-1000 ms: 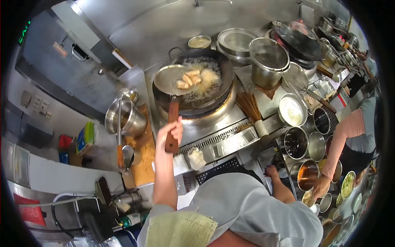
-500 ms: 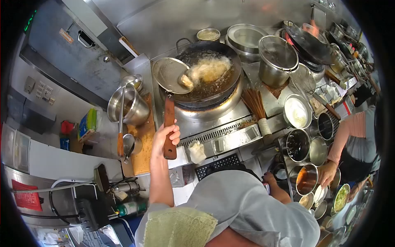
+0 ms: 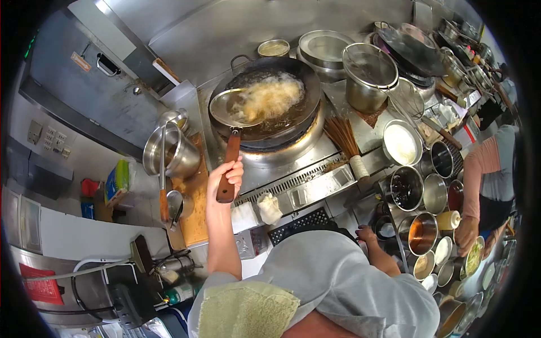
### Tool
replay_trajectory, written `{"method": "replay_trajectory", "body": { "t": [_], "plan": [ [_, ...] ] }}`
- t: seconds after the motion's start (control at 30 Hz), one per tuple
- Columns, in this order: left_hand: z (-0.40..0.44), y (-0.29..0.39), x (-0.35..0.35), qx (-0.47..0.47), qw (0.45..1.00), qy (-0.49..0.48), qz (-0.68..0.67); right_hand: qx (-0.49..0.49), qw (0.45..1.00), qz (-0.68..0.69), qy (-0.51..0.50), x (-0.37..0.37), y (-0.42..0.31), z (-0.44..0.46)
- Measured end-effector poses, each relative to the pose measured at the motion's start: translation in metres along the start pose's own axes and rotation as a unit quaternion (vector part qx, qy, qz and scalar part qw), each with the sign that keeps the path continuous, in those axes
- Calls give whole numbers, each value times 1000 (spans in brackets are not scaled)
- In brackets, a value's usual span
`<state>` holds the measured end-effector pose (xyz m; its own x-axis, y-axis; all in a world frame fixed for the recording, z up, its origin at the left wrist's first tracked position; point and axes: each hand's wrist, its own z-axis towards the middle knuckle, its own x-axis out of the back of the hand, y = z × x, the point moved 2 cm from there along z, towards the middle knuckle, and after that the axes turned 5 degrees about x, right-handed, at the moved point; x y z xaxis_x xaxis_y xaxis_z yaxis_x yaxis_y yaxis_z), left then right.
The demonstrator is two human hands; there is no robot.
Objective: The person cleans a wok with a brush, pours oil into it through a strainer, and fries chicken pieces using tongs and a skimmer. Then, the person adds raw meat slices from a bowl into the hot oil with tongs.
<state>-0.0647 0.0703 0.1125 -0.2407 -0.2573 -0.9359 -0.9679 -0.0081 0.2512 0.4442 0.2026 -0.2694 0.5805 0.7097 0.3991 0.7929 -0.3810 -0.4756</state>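
Note:
My left hand [image 3: 226,174] is closed around the wooden handle of a round mesh skimmer [image 3: 221,109]. The skimmer's bowl is tilted at the left side of a black wok [image 3: 310,84], its right edge dipping into the bubbling oil. Golden-white food [image 3: 276,96] foams in that oil beside and partly over the mesh. Lower down, by the edge of the right-hand counter, is my right hand [image 3: 366,232]; it is small in view and its fingers do not show clearly.
Left of the stove stands a steel pot [image 3: 183,155] with a ladle in it. Right of the wok are a bamboo brush [image 3: 344,138] and a strainer on a pot [image 3: 366,96]. A co-worker's hand [image 3: 466,234] is among several pots and bowls at the right.
The skimmer has lowered into the wok, and the food piece at its edge is now lost among the foam. The co-worker's hand has shifted; a squeeze bottle shows beside it.

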Motion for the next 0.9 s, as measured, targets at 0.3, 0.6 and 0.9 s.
{"method": "replay_trajectory", "body": {
  "t": [0.3, 0.6, 0.9],
  "plan": [
    [-33, 4, -12, 6, 999, -14, -42, 37, 956, -271, -106, -3, 68, 19],
    [-47, -3, -27, -104, 876, 238, 407, 192, 932, -304, -47, -1, 46, 32],
    [-2, 48, -18, -150, 789, 271, 531, 26, 999, 12, 41, 8, 5, -21]
  ]
}}
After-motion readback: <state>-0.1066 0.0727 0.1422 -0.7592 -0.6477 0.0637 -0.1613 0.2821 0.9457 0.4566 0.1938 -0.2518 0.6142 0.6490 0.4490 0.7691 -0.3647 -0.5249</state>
